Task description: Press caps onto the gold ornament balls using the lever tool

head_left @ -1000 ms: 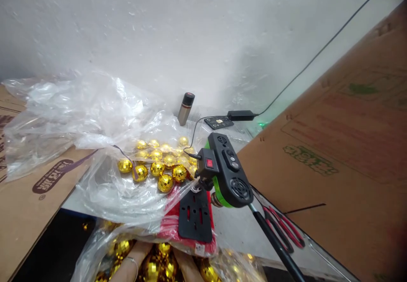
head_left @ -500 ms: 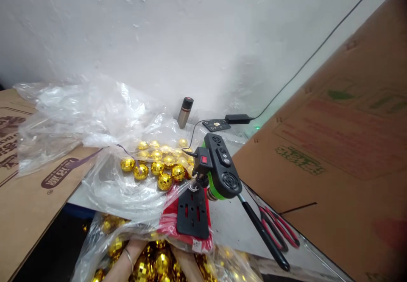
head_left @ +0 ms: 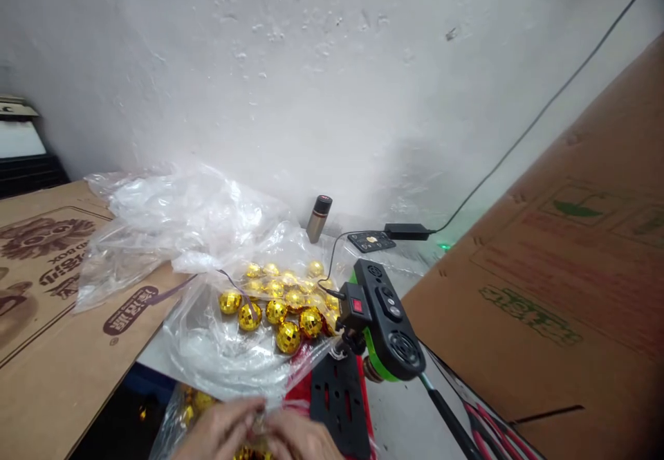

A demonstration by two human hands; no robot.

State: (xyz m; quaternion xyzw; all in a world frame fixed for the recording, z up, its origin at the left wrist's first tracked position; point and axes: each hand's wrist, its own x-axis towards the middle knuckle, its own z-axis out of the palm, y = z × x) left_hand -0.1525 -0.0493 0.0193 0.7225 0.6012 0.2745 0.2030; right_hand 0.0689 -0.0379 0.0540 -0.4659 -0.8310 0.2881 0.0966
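Note:
At the bottom edge my left hand [head_left: 220, 430] and my right hand [head_left: 302, 435] face each other, thumbs and fingertips bent together and almost meeting. Blur hides whatever small thing is pinched between them. Just below and behind them, a clear plastic bag holds gold mirror balls [head_left: 196, 402], cut off by the frame. Ahead, more gold mirror balls [head_left: 288, 337] lie in an open clear plastic bag [head_left: 207, 363] on the table. To the right of my right hand lies a black slotted plate [head_left: 336, 394] on something red [head_left: 364, 398].
A black-and-green device [head_left: 390, 315] with a red switch stands by the plate, its cable running to a black adapter [head_left: 407, 232]. Red-and-black handles [head_left: 495, 429] lie at right. A bottle [head_left: 318, 219] stands near the wall. Cardboard boxes [head_left: 560, 294] flank both sides.
Both hands have come up out of the gold balls in the lower bag, and their fingertips are now together above it. The view has tilted upward, so the scene sits lower.

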